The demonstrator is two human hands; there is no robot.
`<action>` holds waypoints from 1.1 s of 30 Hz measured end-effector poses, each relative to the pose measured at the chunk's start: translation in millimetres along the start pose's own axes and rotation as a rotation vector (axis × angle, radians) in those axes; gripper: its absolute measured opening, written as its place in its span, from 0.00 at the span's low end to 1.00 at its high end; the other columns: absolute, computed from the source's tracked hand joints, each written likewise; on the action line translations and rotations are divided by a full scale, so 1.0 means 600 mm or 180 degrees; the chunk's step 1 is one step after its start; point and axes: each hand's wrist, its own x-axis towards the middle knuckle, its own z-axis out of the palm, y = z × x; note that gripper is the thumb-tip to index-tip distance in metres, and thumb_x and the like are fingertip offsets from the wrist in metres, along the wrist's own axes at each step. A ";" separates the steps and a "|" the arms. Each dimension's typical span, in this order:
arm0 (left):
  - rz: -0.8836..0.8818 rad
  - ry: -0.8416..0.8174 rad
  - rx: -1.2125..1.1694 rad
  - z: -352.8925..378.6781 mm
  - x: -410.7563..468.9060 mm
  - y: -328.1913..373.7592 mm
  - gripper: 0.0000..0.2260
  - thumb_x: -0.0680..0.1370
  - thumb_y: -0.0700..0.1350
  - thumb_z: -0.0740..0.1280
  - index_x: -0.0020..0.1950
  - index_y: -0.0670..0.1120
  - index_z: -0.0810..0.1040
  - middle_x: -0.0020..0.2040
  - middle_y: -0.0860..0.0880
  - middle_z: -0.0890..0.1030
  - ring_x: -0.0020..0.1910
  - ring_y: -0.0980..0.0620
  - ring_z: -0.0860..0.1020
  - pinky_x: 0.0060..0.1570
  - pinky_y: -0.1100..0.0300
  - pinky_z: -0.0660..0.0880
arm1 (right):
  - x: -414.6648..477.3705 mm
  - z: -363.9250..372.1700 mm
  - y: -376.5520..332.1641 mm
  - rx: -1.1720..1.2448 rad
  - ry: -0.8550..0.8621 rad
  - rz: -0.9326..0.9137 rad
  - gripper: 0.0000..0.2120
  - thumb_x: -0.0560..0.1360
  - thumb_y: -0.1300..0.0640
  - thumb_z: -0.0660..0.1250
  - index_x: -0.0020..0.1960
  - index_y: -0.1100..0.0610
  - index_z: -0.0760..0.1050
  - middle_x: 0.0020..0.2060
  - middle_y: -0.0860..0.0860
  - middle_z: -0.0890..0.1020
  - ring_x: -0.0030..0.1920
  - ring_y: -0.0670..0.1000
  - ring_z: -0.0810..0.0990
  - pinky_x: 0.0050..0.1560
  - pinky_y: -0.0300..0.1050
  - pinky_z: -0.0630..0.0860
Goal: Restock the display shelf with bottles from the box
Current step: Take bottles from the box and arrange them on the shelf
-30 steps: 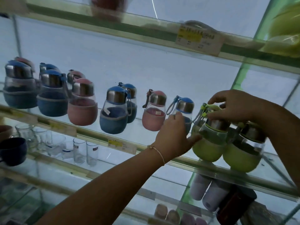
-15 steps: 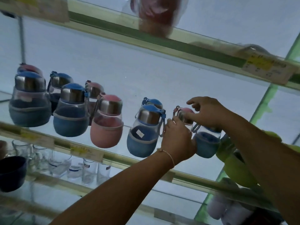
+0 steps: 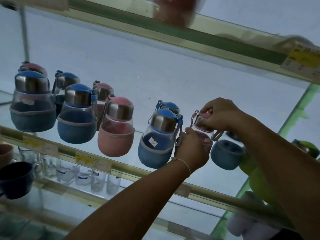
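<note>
Small glass bottles with steel caps and blue or pink sleeves stand in a row on the glass display shelf (image 3: 131, 168). My left hand (image 3: 191, 149) wraps the body of a pink-lidded bottle (image 3: 201, 126), and my right hand (image 3: 220, 115) grips its cap from above. A blue-sleeved bottle (image 3: 156, 141) stands just to its left and another blue bottle (image 3: 226, 153) just to its right. A pink-sleeved bottle (image 3: 116, 129) stands further left. The held bottle's lower half is hidden by my left hand. No box is in view.
Green bottles (image 3: 306, 148) sit at the shelf's right end behind my right arm. The shelf below holds clear drinking glasses (image 3: 97, 179) and a dark blue cup (image 3: 15, 179). A higher shelf with a yellow price tag (image 3: 303, 61) runs overhead.
Both hands left the green bottles and came left onto the pink-lidded bottle between the two blue ones. The view has swung left and closer to the shelf.
</note>
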 end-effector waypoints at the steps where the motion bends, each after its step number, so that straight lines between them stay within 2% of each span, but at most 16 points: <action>1: 0.0033 -0.0006 0.0112 0.001 0.004 -0.003 0.30 0.75 0.52 0.69 0.67 0.37 0.62 0.60 0.37 0.72 0.56 0.39 0.75 0.45 0.56 0.71 | 0.002 0.000 0.003 0.0020 0.0007 -0.0019 0.19 0.71 0.51 0.77 0.60 0.55 0.82 0.56 0.52 0.83 0.48 0.51 0.77 0.47 0.41 0.71; 4: 0.0097 -0.0099 0.0185 0.005 0.014 -0.011 0.33 0.74 0.56 0.70 0.69 0.42 0.59 0.61 0.40 0.72 0.58 0.43 0.75 0.53 0.53 0.77 | 0.005 0.005 0.011 0.0064 0.0034 -0.0087 0.19 0.71 0.50 0.76 0.60 0.54 0.82 0.57 0.52 0.82 0.49 0.51 0.76 0.48 0.41 0.71; 7: 0.0215 -0.0094 0.0313 0.003 0.011 -0.010 0.32 0.75 0.57 0.69 0.70 0.44 0.59 0.62 0.41 0.72 0.59 0.43 0.75 0.56 0.51 0.78 | 0.005 0.011 0.014 0.0001 0.0072 -0.0170 0.20 0.72 0.49 0.76 0.62 0.55 0.81 0.59 0.53 0.82 0.50 0.51 0.75 0.49 0.42 0.69; 12: 0.0096 -0.0035 0.0208 0.007 0.013 -0.014 0.32 0.72 0.62 0.69 0.68 0.48 0.60 0.59 0.44 0.75 0.55 0.45 0.78 0.51 0.49 0.81 | -0.010 0.016 0.015 -0.0068 0.0181 -0.0287 0.16 0.75 0.51 0.71 0.60 0.56 0.81 0.59 0.53 0.82 0.57 0.55 0.79 0.52 0.40 0.67; 15: 0.0083 0.0030 0.0164 0.007 0.008 -0.010 0.31 0.70 0.64 0.67 0.65 0.51 0.61 0.56 0.46 0.77 0.51 0.47 0.79 0.46 0.49 0.82 | -0.020 0.020 0.017 -0.0122 0.0290 -0.0376 0.12 0.77 0.52 0.68 0.56 0.56 0.83 0.54 0.54 0.85 0.52 0.55 0.81 0.49 0.40 0.69; 18: 0.0197 0.0086 0.0176 0.007 0.003 -0.002 0.31 0.70 0.64 0.67 0.67 0.51 0.62 0.57 0.47 0.77 0.52 0.46 0.79 0.49 0.49 0.82 | -0.035 0.015 0.020 -0.0005 0.0390 -0.0461 0.11 0.76 0.52 0.69 0.53 0.57 0.84 0.50 0.53 0.86 0.47 0.54 0.81 0.48 0.41 0.70; 21: 0.0311 0.0203 0.0126 0.003 -0.011 0.017 0.30 0.72 0.63 0.67 0.68 0.50 0.63 0.58 0.46 0.76 0.54 0.46 0.78 0.52 0.49 0.81 | -0.054 -0.002 0.025 0.0235 0.0553 -0.0520 0.10 0.75 0.51 0.71 0.51 0.56 0.84 0.48 0.53 0.86 0.43 0.51 0.78 0.46 0.39 0.66; 28: 0.0402 0.0595 0.0059 -0.010 -0.066 0.064 0.31 0.70 0.63 0.68 0.65 0.48 0.65 0.56 0.46 0.77 0.52 0.48 0.79 0.50 0.49 0.81 | -0.117 -0.063 0.028 0.0710 0.0785 -0.0603 0.21 0.72 0.52 0.75 0.63 0.58 0.81 0.59 0.54 0.83 0.51 0.51 0.78 0.53 0.41 0.69; 33: 0.0493 0.0615 0.0240 -0.026 -0.106 0.084 0.30 0.71 0.63 0.69 0.64 0.47 0.65 0.53 0.47 0.79 0.48 0.49 0.79 0.46 0.51 0.82 | -0.153 -0.081 0.034 0.0915 0.0813 -0.0643 0.18 0.71 0.53 0.76 0.58 0.59 0.84 0.54 0.55 0.85 0.48 0.50 0.77 0.52 0.42 0.70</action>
